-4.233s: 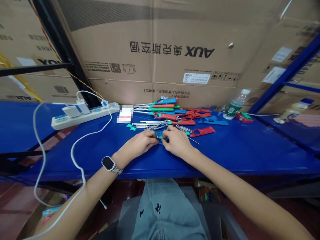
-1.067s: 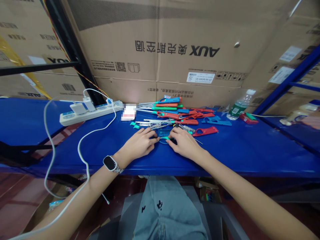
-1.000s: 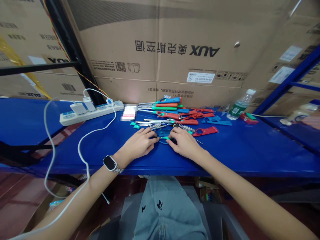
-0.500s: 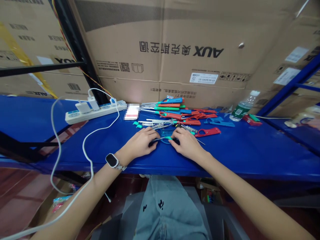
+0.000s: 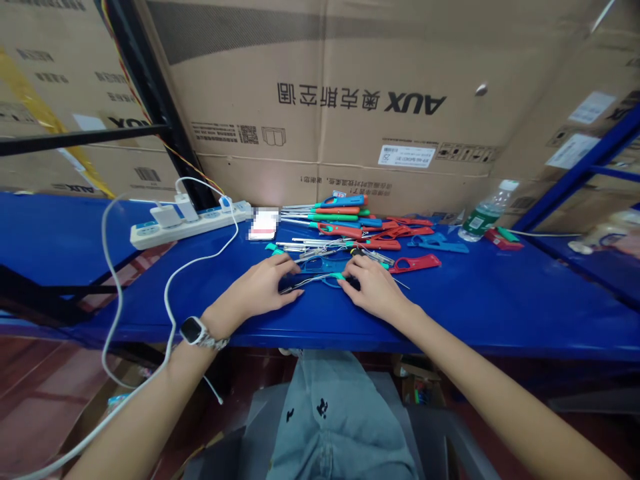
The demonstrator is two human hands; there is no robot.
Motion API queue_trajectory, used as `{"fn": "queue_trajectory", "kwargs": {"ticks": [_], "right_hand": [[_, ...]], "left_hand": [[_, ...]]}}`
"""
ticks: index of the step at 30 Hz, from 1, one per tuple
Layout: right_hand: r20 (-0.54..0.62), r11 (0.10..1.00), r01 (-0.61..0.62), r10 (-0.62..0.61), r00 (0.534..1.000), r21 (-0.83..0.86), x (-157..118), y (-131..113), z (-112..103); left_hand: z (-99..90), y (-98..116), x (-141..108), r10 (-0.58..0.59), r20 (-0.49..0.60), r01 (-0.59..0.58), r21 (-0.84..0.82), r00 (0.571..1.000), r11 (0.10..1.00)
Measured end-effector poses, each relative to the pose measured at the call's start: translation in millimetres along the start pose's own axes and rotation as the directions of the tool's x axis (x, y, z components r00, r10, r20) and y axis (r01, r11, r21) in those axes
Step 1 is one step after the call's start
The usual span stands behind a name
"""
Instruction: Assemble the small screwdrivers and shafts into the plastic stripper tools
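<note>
In the head view my right hand is closed on the handle end of a long-nosed lighter with a teal trigger, low over the blue tabletop. My left hand curls around the lighter's thin metal rod, fingers and thumb on either side of it; its exact grip is partly hidden. Just behind lies a blue casing half. A red casing half rests right of my right hand. Behind both hands are loose metal rods and several lighters in red, blue, green and orange.
A white power strip with plugs and a trailing white cable stands at left. Near the back are a water bottle, a red box and blue casing parts. A large carton walls off the rear.
My left hand has slid left along the lighter's rod, away from my right hand, baring more of the rod and the blue casing half behind. My right hand has barely moved.
</note>
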State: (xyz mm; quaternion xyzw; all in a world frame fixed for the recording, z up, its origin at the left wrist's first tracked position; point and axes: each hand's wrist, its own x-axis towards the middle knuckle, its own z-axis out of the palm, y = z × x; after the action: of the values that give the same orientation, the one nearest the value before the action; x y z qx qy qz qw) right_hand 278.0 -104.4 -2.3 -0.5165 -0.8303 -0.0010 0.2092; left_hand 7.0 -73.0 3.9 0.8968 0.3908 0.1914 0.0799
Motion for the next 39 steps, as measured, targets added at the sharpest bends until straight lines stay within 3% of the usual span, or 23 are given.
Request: {"fn": "queue_trajectory", "kwargs": {"ticks": [3,8,20,24,27,31,39], "right_hand": [[0.004,1.000,0.001,-0.001,1.000,0.005,0.2,0.5,0.3],[0.022,0.999,-0.013,0.012,1.000,0.033,4.0,2.4,-0.9],[0.005,0.989,-0.008,0.007,1.000,0.150,10.3,1.1,3.2],[0.000,0.988,-0.008,0.008,1.000,0.155,8.0,-1.0,4.0],[0.004,0.989,-0.007,0.007,1.000,0.145,7.2,-2.5,3.5],[0.000,0.989,-0.013,0.013,1.000,0.146,6.8,-2.8,3.8],[-0.007,0.987,-0.010,0.011,1.000,0.161,6.7,-1.3,6.0]], "left_hand": [[-6.6,-3.0,-11.1,-0.043,0.029,0.043,-0.016,0.999,0.999],[-8.9,-4.8,-13.0,-0.012,0.081,0.016,-0.051,0.997,0.999],[6.2,1.0,-1.8,-0.005,-0.025,0.006,0.035,1.000,0.999],[13.1,1.1,3.1,-0.058,-0.066,0.060,0.026,0.996,0.998],[17.8,0.2,1.9,-0.105,-0.111,0.102,-0.038,0.988,0.994],[19.3,-6.4,1.1,-0.080,-0.135,0.056,-0.172,0.988,0.984],[5.1,-15.8,6.7,-0.082,0.019,0.084,-0.347,0.996,0.934]]}}
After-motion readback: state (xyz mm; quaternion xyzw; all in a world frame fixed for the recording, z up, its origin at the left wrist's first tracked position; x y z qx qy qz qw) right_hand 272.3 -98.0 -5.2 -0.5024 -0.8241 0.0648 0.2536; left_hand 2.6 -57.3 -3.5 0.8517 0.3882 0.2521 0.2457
